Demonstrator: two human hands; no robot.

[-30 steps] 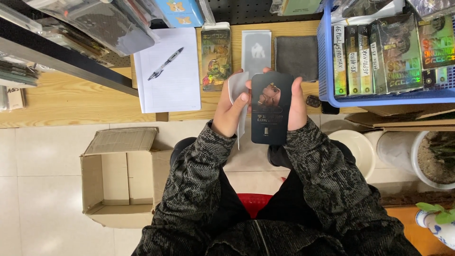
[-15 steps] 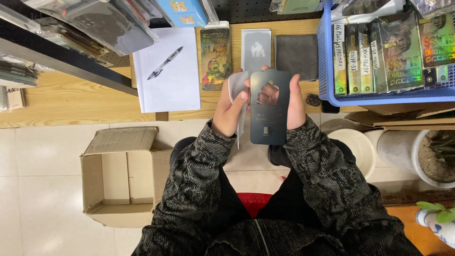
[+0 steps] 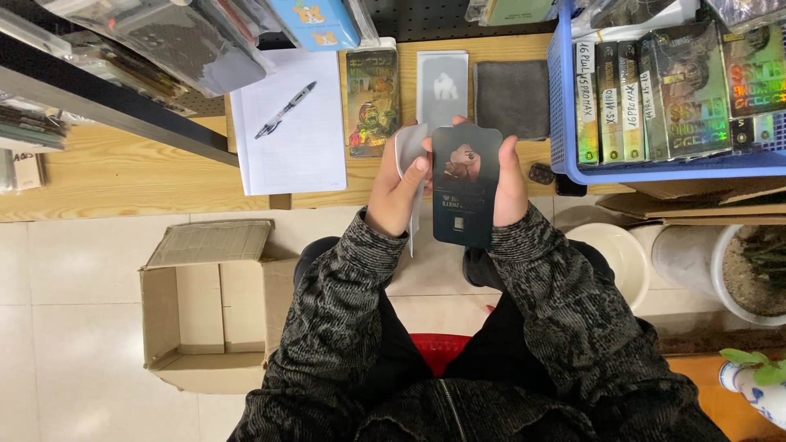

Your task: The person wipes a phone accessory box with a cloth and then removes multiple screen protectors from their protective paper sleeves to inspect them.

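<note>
While upright, dark card, clasped between both hands' fingers.

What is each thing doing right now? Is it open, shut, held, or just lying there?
Dark card packet: upright, held by both hands.
White sleeve: behind the packet, in the left hand.
Right hand: gripping the packet's right edge.
Cardboard box: open, flaps up, on the floor.
Pen: lying on the white notepad.
Blue basket: holding boxes standing on edge.
Grey cloth: lying flat on the desk.
</note>
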